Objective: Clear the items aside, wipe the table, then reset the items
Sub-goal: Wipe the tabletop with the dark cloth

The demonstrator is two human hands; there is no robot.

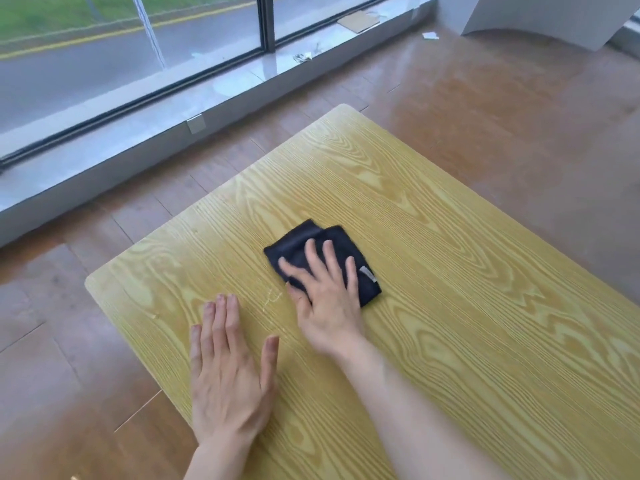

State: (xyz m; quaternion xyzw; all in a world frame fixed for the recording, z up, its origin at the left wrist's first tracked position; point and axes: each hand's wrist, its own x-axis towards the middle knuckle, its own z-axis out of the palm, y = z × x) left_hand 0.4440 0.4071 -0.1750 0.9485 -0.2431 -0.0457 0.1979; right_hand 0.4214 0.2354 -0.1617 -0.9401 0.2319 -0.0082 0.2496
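Note:
A folded dark navy cloth (360, 258) with a small grey tag lies near the middle of the yellow wood-grain table (450, 271). My right hand (325, 292) presses flat on the cloth, fingers spread over its near half. My left hand (228, 368) rests palm down on the bare tabletop near the left edge, fingers together and holding nothing. A faint pale smear (272, 299) marks the wood between the two hands. No other items stand on the visible tabletop.
Brown wooden floor (519, 116) surrounds the table. A grey sill (138, 140) under a large window runs along the far left. Scraps of cardboard (358, 21) and paper lie by the sill. A white panel (554, 15) stands at the far right.

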